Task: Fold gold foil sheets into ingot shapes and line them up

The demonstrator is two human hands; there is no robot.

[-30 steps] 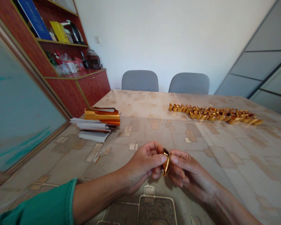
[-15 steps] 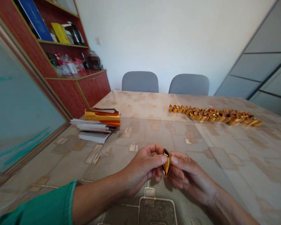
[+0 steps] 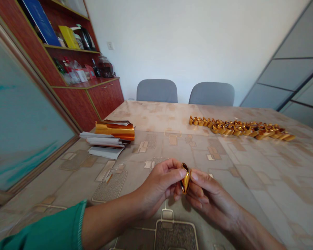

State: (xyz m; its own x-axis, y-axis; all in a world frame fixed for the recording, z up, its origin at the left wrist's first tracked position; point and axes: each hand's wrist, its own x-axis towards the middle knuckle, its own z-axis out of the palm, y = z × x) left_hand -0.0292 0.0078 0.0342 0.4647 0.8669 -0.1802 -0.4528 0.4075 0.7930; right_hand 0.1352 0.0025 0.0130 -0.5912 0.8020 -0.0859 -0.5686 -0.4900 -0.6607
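I have the small folded gold paper [image 3: 185, 181] between both hands, held in front of me above the near part of the table [image 3: 224, 163]. My left grip [image 3: 160, 184] pinches it from the left, the thumb lying against its upper left side with the fingers curled behind. My right grip [image 3: 211, 191] pinches its right edge near the top, thumb in front; how the fingertips sit behind the paper is hidden from me. The piece sits right in the gap between my two thumbs, touching both hands.

It is shiny gold, narrow and boat-like, with a bright bulging face, a dark hollow at its upper end and darker edges along its sides.

Its long axis runs nearly up and down in my view, across the line joining my hands. The hollow end is uppermost, and the narrow end points down toward me, below my thumbs. I cannot tell how far it leans toward or away from me.
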